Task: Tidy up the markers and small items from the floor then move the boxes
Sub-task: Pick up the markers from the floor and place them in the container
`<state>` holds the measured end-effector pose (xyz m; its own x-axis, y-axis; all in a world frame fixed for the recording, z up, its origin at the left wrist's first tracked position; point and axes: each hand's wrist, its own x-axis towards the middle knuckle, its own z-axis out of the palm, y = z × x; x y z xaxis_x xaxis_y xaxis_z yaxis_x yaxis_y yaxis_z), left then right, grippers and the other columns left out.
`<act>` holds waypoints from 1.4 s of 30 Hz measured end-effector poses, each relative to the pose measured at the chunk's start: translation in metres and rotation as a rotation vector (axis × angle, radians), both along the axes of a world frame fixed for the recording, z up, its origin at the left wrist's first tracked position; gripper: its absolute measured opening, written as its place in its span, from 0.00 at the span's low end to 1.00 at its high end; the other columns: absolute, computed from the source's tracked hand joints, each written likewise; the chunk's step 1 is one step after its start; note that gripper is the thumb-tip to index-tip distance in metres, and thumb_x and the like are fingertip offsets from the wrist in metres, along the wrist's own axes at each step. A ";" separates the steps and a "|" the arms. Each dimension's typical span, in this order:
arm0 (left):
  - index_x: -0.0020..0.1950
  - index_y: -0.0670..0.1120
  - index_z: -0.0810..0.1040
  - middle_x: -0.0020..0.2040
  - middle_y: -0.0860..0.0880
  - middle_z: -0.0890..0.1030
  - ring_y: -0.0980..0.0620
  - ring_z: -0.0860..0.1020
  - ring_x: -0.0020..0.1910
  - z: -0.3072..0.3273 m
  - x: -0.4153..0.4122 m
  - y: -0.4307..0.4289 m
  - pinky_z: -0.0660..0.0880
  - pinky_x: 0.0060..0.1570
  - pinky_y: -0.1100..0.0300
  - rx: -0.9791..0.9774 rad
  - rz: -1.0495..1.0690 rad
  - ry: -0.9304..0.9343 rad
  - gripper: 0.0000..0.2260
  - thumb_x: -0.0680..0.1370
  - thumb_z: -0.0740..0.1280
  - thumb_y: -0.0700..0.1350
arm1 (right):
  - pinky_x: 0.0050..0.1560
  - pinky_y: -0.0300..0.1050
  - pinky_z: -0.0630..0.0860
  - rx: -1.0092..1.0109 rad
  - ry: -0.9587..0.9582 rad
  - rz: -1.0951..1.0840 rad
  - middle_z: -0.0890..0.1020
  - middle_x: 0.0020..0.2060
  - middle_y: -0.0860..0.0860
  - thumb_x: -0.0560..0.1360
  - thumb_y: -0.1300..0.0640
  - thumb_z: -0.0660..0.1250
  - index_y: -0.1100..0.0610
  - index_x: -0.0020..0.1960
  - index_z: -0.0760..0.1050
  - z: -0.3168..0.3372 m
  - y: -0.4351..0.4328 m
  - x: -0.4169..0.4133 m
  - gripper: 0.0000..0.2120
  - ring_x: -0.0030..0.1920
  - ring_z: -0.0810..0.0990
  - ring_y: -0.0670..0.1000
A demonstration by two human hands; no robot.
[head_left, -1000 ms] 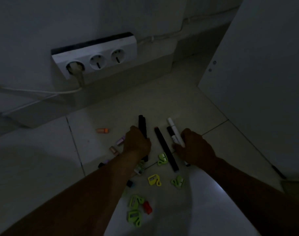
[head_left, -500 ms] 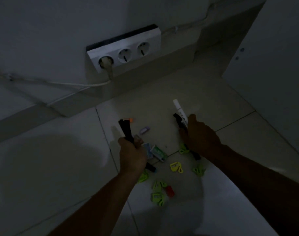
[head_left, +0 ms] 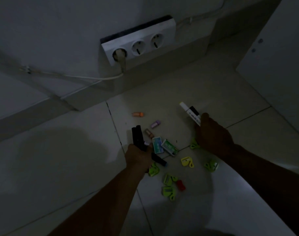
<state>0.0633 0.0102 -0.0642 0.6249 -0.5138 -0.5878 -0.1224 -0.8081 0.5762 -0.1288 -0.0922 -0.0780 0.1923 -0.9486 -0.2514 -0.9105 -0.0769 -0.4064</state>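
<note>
Dim lighting. Triple socket block (head_left: 138, 43) on the wall (head_left: 51, 31), just above the skirting (head_left: 162, 70). Plug (head_left: 119, 54) in the leftmost outlet, other two free. Its white cable (head_left: 87, 77) runs left along the wall to a clip (head_left: 27, 69). Second cable (head_left: 205, 14) exits top right. White panel (head_left: 281, 79) on the right with two round caps (head_left: 260, 40). Pale tiled floor (head_left: 43, 159), dark grout line (head_left: 114, 126).

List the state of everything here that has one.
Left hand: grips black markers.
Right hand: grips white marker.
Triple socket: plug in leftmost outlet, two free.
Green sharpeners: scattered on floor.
Green packets: lying on floor.
</note>
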 end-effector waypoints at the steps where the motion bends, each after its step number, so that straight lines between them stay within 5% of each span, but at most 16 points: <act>1: 0.54 0.41 0.78 0.51 0.39 0.81 0.41 0.80 0.48 0.000 0.000 0.001 0.73 0.38 0.59 -0.010 -0.012 -0.004 0.13 0.74 0.70 0.47 | 0.47 0.53 0.75 -0.005 -0.023 -0.008 0.78 0.53 0.62 0.80 0.53 0.57 0.62 0.62 0.65 0.001 0.000 0.000 0.16 0.51 0.78 0.63; 5: 0.53 0.39 0.78 0.51 0.37 0.81 0.38 0.81 0.48 0.001 -0.007 0.002 0.80 0.45 0.48 -0.029 -0.111 -0.017 0.14 0.72 0.73 0.45 | 0.45 0.53 0.75 0.014 -0.090 -0.045 0.79 0.52 0.63 0.80 0.53 0.58 0.61 0.61 0.65 0.007 -0.003 -0.002 0.14 0.49 0.79 0.64; 11: 0.60 0.37 0.73 0.57 0.37 0.78 0.40 0.78 0.53 0.006 -0.011 -0.004 0.74 0.42 0.57 0.022 -0.194 -0.106 0.15 0.76 0.68 0.40 | 0.44 0.54 0.78 0.033 -0.182 -0.050 0.79 0.51 0.62 0.80 0.52 0.59 0.60 0.58 0.66 0.013 0.002 0.000 0.12 0.48 0.80 0.64; 15: 0.55 0.39 0.73 0.54 0.37 0.79 0.42 0.78 0.48 0.015 -0.013 -0.014 0.72 0.41 0.58 -0.128 -0.110 -0.110 0.10 0.75 0.68 0.39 | 0.38 0.51 0.76 0.034 -0.287 -0.081 0.79 0.46 0.60 0.80 0.51 0.59 0.59 0.56 0.67 0.018 0.000 -0.002 0.12 0.42 0.79 0.62; 19: 0.57 0.46 0.69 0.48 0.47 0.78 0.51 0.77 0.40 0.025 -0.019 -0.032 0.75 0.35 0.60 -0.307 0.051 0.154 0.13 0.75 0.68 0.39 | 0.32 0.46 0.77 0.301 -0.642 -0.239 0.80 0.41 0.56 0.80 0.54 0.60 0.56 0.58 0.70 0.025 -0.006 0.001 0.09 0.34 0.80 0.53; 23: 0.59 0.40 0.73 0.50 0.43 0.79 0.47 0.80 0.41 0.033 -0.027 -0.062 0.81 0.45 0.52 -0.345 0.074 0.411 0.15 0.74 0.70 0.36 | 0.28 0.43 0.79 0.633 -1.118 -0.474 0.83 0.38 0.55 0.80 0.61 0.60 0.57 0.63 0.70 0.037 -0.014 0.003 0.12 0.29 0.82 0.49; 26: 0.56 0.40 0.77 0.48 0.44 0.81 0.48 0.82 0.42 0.048 -0.027 -0.076 0.81 0.40 0.56 -0.391 0.042 0.521 0.15 0.72 0.74 0.40 | 0.31 0.44 0.80 0.690 -1.209 -0.443 0.85 0.39 0.54 0.80 0.62 0.61 0.56 0.60 0.72 0.051 -0.016 -0.004 0.10 0.33 0.83 0.51; 31: 0.46 0.45 0.82 0.41 0.43 0.85 0.48 0.83 0.36 0.114 -0.034 -0.078 0.80 0.36 0.54 -0.429 -0.068 0.638 0.12 0.68 0.77 0.50 | 0.31 0.44 0.79 0.638 -1.171 -0.466 0.84 0.36 0.51 0.79 0.56 0.64 0.56 0.55 0.75 0.114 -0.006 -0.028 0.07 0.31 0.81 0.48; 35: 0.51 0.42 0.80 0.37 0.43 0.85 0.46 0.84 0.36 0.204 -0.046 -0.062 0.80 0.34 0.54 -0.429 -0.113 0.641 0.17 0.69 0.75 0.51 | 0.30 0.44 0.78 0.634 -1.195 -0.518 0.84 0.37 0.52 0.79 0.55 0.63 0.58 0.58 0.75 0.205 0.019 -0.043 0.10 0.31 0.80 0.49; 42: 0.54 0.44 0.80 0.47 0.44 0.85 0.47 0.84 0.48 0.412 -0.051 -0.028 0.81 0.43 0.51 -0.375 -0.216 0.748 0.13 0.73 0.72 0.49 | 0.44 0.50 0.83 0.777 -1.246 -0.491 0.84 0.50 0.60 0.79 0.61 0.63 0.61 0.55 0.80 0.418 0.055 -0.050 0.09 0.46 0.85 0.57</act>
